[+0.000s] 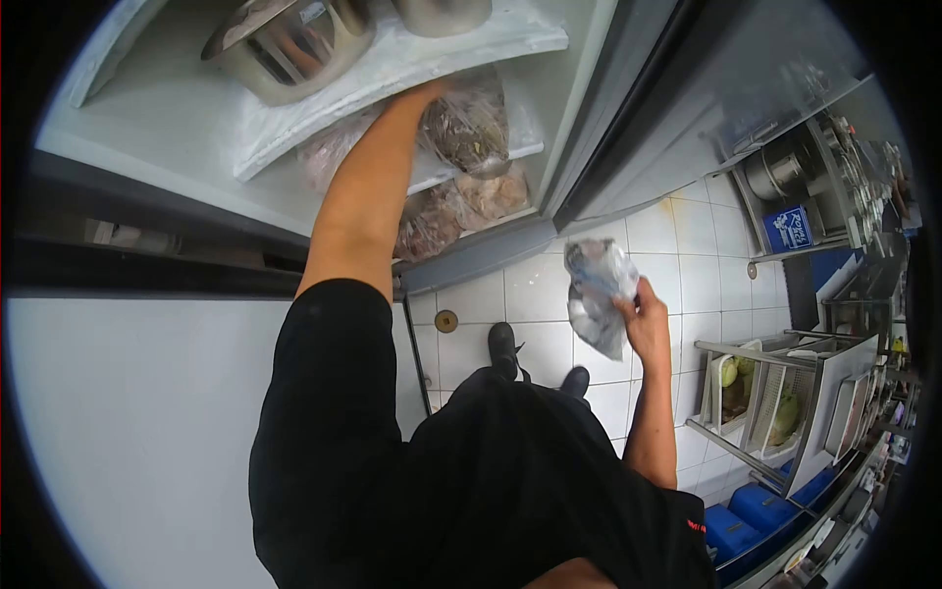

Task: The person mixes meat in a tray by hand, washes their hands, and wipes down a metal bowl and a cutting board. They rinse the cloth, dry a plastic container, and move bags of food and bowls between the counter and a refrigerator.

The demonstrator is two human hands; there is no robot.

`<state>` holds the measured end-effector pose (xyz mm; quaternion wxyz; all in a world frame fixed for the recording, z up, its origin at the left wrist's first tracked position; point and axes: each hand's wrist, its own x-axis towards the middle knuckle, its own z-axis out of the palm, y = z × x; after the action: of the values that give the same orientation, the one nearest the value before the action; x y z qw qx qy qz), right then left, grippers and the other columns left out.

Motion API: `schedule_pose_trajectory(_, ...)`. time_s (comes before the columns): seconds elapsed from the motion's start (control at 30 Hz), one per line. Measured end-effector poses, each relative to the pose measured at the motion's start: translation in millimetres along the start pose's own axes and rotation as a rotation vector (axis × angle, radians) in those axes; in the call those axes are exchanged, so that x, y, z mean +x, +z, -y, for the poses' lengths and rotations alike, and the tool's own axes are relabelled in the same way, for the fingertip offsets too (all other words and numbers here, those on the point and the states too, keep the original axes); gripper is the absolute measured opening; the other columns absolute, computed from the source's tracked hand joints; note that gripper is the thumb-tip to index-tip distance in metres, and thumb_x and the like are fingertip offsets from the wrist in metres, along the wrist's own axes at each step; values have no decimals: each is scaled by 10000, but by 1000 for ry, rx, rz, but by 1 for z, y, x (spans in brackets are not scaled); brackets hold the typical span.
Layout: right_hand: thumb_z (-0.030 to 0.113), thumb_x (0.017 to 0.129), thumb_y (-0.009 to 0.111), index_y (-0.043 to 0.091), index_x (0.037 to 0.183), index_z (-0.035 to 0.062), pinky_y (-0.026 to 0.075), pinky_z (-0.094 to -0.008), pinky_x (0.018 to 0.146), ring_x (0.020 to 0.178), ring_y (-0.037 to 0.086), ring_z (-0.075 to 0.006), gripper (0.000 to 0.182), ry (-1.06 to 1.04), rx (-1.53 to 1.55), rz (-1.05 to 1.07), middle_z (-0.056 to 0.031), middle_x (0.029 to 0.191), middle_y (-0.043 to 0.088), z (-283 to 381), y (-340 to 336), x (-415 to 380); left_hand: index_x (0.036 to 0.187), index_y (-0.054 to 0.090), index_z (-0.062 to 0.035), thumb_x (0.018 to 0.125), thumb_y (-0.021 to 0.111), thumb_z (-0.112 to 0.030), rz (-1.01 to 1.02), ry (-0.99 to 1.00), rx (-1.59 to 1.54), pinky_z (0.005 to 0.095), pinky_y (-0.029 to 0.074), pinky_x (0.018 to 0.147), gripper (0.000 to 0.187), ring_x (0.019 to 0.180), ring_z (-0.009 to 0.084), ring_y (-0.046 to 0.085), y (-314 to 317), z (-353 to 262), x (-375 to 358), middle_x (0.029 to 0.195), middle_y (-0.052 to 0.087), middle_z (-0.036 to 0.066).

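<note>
**Bag in one hand, freezer shelf under the other**

Right hand (pixel 648 316) grips a crumpled plastic bag (pixel 599 294) over the white floor tiles (pixel 677 245). Left hand (pixel 432 93) is up among frozen meat bags (pixel 469 128) on the frosted shelf (pixel 392 69); its fingers are hidden, grip unclear. Steel pot (pixel 285 44) sits above.

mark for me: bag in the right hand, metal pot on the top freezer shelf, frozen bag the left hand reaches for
plastic bag (pixel 596 294): head view, on its crumpled middle.
metal pot (pixel 289 44): head view, on its side wall.
frozen bag (pixel 469 128): head view, on its bulging front.
</note>
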<state>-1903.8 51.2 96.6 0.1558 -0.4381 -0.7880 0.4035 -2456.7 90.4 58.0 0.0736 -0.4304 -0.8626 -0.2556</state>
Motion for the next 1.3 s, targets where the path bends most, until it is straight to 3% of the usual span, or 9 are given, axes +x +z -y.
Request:
schedule_pose_trajectory(0.2,188,823,652,560,1037,3,454,-368,636,640,541,-297,297,-159,150,-123,-180,722,581,88,17,76,1383,443,-95,837,610,-413,-146,97,-67,403,239,1136,654,1360,332,320,-73,27,-16,1451,387,171)
schedule_pose_trajectory(0.43,185,819,634,573,1142,17,466,-464,841,979,604,-433,369,-287,20,-289,-272,1011,643,191,64,183,1352,478,-89,845,600,-398,-188,163,-138,405,267,1121,606,1326,342,366,-76,48,-39,1408,438,183)
schedule_pose_trajectory(0.63,73,753,573,560,1091,-84,498,-488,800,898,618,-451,373,-455,-267,-333,-284,909,645,212,100,248,1325,507,-84,853,591,-385,-265,206,-153,406,291,1108,567,1297,350,406,-66,34,-35,1370,481,193)
schedule_pose_trajectory(0.77,132,795,600,542,1083,-23,473,-507,781,890,604,-464,332,-383,-267,-187,-288,905,637,189,88,226,1230,582,-75,876,545,-398,-90,123,-173,413,343,1068,481,1219,368,474,-97,-20,-36,1274,550,204)
schedule_pose_trajectory(0.87,144,826,624,516,1086,5,465,-481,729,849,603,-463,314,-342,-125,-96,-282,852,629,154,76,191,1220,595,-72,879,531,-416,-90,156,-158,422,359,1051,488,1206,365,490,-50,-13,-15,1280,560,182)
schedule_pose_trajectory(1.13,106,799,655,539,1063,4,472,-459,721,845,608,-457,306,-143,-120,201,-270,835,626,23,63,104,1212,606,-68,861,544,-447,-382,-56,-73,424,389,1020,521,1186,356,516,51,-56,12,1283,572,162)
schedule_pose_trajectory(1.2,120,781,664,550,1034,2,469,-461,730,844,605,-455,301,-98,-159,275,-269,845,628,-11,61,82,1242,586,-66,845,559,-466,14,-130,-1,417,396,1013,564,1194,344,521,18,-54,-3,1296,567,158)
schedule_pose_trajectory(1.23,110,785,678,563,1077,32,474,-411,673,754,622,-389,323,-143,-164,280,-237,798,621,-39,62,75,1257,576,-65,837,566,-475,206,-165,36,414,399,1009,587,1197,339,523,-10,-59,-9,1303,565,155)
schedule_pose_trajectory(1.3,103,785,674,560,1075,34,472,-417,658,734,619,-385,319,-131,-127,329,-225,782,620,-69,57,63,1273,561,-60,822,572,-490,413,-322,54,404,392,1011,623,1218,312,517,-42,-75,-17,1318,550,165)
